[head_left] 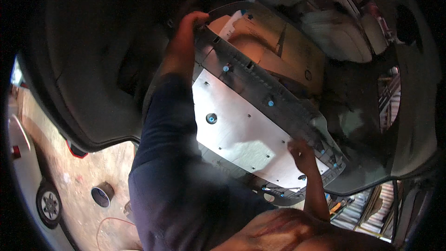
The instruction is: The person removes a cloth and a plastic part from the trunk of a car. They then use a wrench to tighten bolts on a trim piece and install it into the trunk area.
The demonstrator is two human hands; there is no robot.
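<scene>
Looking up into a dark car interior; a large trim panel (260,125) is slanting across the middle of the view, grey plastic frame along its upper edge, pale sheet backing below. The left hand (186,35) is reaching up to the panel's top corner, fingers curling over the edge there, so the grip is closing on the panel; the fingertips are hiding behind the rim. The dark sleeve (172,158) is filling the lower middle and covering the panel's left edge. The right hand (301,152) is pressing against the panel's lower right part, just beside the frame; whether its fingers are hooking the edge or only lying flat I cannot tell. Blue clips (271,103) are sitting in a row along the frame, with more near the lower end. A round hole with a blue clip (211,119) is showing in the pale sheet. Behind the panel's upper end, brown cardboard (278,42) is lying in the car; what it is covering is hidden. Lower left, outside on the sandy ground (69,167), a small dark round tub (102,194) is standing open, its contents too dark to make out. A white car's wheel (49,204) is being cut off by the rim of the view. Lower right, shelving is showing faintly, too blurred to read.
</scene>
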